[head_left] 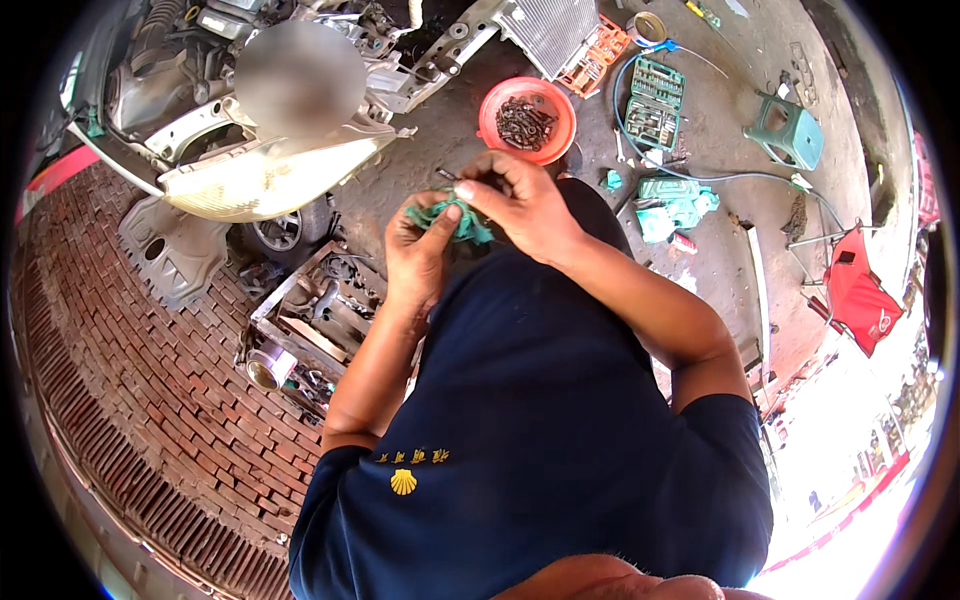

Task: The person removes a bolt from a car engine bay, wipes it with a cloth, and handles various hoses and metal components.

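Note:
A crumpled green rag (pixel 462 226) is held in front of my body by my left hand (pixel 420 250), whose fingers curl around it with the thumb pressed on top. My right hand (pixel 515 205) is closed just above and against the rag, thumb and fingers pinching a small dark metal piece (pixel 448 175), too small to name exactly. Beyond my hands sits a red plastic basin (pixel 547 148) holding several dark metal parts (pixel 523 122).
A car's opened front (pixel 230 200) fills the upper left. An open socket case (pixel 655 105), orange tool case (pixel 600 50), green stool (pixel 785 130) and red folding chair (pixel 860 290) lie rightward. A wheel (pixel 283 230), splash guard (pixel 170 250) and crate of parts (pixel 325 305) are at left.

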`<action>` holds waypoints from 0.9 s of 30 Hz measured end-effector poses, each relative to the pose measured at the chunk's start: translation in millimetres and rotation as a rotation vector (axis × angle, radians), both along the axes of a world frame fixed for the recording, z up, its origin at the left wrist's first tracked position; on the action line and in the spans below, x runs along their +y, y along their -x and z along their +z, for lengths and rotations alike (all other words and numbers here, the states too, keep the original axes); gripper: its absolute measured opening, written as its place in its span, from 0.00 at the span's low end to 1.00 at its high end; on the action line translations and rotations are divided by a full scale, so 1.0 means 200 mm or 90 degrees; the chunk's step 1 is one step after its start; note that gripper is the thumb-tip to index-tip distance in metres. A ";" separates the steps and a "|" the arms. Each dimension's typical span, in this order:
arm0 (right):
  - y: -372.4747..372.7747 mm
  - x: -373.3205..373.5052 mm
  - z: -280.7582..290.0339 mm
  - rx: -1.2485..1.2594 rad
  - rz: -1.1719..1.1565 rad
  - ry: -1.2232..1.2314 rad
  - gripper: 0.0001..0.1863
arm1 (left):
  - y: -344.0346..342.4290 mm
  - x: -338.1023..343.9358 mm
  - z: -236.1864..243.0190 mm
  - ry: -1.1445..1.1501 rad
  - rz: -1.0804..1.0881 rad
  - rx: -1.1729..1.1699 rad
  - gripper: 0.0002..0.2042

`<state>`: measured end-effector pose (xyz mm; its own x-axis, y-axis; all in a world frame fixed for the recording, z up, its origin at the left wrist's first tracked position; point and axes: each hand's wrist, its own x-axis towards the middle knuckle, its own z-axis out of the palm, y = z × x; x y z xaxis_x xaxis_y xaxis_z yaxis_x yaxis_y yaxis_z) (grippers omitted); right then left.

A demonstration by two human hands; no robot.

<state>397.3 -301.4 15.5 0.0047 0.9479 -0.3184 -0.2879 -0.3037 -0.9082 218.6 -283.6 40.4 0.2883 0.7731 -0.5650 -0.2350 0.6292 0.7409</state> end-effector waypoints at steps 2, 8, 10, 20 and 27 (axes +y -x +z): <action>0.01 0.01 -0.01 -0.032 0.048 0.013 0.14 | 0.06 -0.01 -0.07 -0.036 0.005 -0.005 0.03; 0.05 0.02 -0.11 0.084 0.080 -0.009 0.13 | 0.13 -0.04 -0.15 -0.051 0.091 0.023 0.08; 0.07 0.03 -0.15 0.070 0.110 0.021 0.12 | 0.08 -0.03 -0.14 -0.079 0.090 0.020 0.07; 0.02 0.04 -0.21 0.211 0.079 0.025 0.08 | -0.16 0.02 0.02 0.024 0.118 0.034 0.12; -0.01 0.09 -0.19 0.236 0.062 0.047 0.09 | -0.14 0.00 -0.03 -0.074 0.134 0.063 0.15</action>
